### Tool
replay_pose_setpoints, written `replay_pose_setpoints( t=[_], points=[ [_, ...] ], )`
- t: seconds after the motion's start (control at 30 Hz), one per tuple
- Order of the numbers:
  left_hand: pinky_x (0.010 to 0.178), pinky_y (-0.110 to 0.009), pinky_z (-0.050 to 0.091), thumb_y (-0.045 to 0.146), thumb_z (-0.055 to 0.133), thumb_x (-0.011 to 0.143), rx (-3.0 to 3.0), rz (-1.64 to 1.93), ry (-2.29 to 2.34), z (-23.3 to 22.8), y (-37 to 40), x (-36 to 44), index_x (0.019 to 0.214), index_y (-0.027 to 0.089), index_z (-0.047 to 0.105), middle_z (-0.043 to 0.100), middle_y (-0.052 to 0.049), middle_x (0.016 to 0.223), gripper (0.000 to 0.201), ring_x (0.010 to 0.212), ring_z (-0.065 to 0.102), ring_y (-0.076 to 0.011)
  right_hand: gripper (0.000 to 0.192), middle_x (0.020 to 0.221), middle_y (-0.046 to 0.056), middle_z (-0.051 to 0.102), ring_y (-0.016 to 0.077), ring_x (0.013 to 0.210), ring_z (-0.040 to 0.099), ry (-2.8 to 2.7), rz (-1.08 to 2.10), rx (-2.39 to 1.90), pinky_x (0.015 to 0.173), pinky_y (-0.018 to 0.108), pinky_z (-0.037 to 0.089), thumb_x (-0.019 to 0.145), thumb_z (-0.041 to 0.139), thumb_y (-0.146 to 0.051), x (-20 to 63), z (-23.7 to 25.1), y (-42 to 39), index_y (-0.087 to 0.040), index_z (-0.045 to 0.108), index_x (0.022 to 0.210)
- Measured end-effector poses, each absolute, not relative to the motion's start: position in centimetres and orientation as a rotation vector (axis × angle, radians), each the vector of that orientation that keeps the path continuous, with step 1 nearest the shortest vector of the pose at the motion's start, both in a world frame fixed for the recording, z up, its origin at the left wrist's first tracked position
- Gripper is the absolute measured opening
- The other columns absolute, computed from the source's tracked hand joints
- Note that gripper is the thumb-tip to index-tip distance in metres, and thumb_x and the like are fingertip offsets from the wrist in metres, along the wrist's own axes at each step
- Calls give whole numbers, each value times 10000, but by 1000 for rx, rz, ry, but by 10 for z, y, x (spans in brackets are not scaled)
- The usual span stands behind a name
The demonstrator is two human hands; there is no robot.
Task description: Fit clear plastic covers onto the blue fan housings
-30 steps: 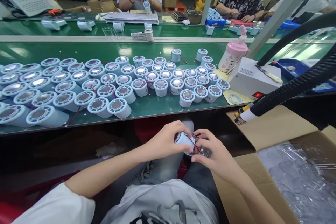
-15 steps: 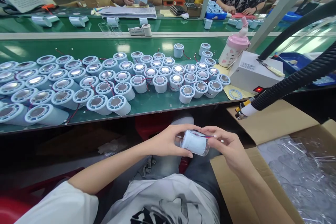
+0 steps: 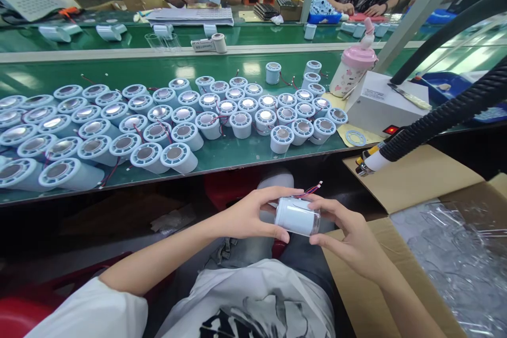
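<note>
- White plastic cylinder (image 3: 296, 216), lying on its side, is held over the person's lap, below the near edge of the green bench (image 3: 245, 156).
- Left hand (image 3: 247, 217) grips the cylinder's left end, thumb beneath and fingers curled over the top.
- Right hand (image 3: 348, 235) cups the right end, where a clear cap or sleeve seems to sit, though the view is too small to be sure; its fingers are bent around that end, grasping it.
- Thin red and dark wires (image 3: 311, 190) stick up from the cylinder's top, just above the right hand's fingertips.
- On the bench stands a crowd of similar white cylinders (image 3: 186, 134), upright with shiny metal discs facing up, packed close and touching in rows; red leads trail between some.
- A pink bottle (image 3: 352, 71) stands at the right end of that crowd, beside a white box (image 3: 376, 111) with a red lit switch.
- A black ribbed hose (image 3: 447, 116) runs down from the right to a nozzle near the bench edge.
- An open cardboard carton (image 3: 400, 179) sits to the right of the hands, with clear plastic pieces (image 3: 459, 259) inside.
- Across a second green bench, two other people are seated, their hands busy with small parts.
</note>
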State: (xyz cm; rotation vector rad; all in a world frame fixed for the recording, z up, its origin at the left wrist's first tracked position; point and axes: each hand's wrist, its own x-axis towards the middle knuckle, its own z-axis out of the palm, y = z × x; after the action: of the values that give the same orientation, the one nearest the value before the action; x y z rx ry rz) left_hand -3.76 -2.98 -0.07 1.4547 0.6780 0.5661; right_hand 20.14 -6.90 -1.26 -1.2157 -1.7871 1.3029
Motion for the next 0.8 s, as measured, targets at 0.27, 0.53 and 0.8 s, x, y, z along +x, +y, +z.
replay_pose_setpoints(
  t=[0.27,0.53,0.8],
  points=[
    [1029,-361,420,250,779,691,1600,590,646,4,-29,-39,1336,279,498,483,-90,1397,703,1301,432,-258,378,1203,57,577,212,1021,611,-1577,1520,-1157,868,335,543,801,705,-316,203,-8,-67,-267,557,1145],
    [1020,-357,429,251,764,709,1682,607,641,7,-28,-38,1335,286,501,499,-80,1384,680,1281,454,-254,350,1107,73,636,210,985,613,-1320,1729,-1114,779,307,553,814,679,-380,199,-6,-64,-233,557,1107],
    [1022,-336,443,219,770,703,1659,632,587,4,-28,-40,1338,294,492,474,-76,1402,698,1307,431,-238,328,851,11,636,120,676,610,-1052,1869,-1153,595,241,559,835,642,-449,193,-13,-63,-204,556,1036]
  ],
)
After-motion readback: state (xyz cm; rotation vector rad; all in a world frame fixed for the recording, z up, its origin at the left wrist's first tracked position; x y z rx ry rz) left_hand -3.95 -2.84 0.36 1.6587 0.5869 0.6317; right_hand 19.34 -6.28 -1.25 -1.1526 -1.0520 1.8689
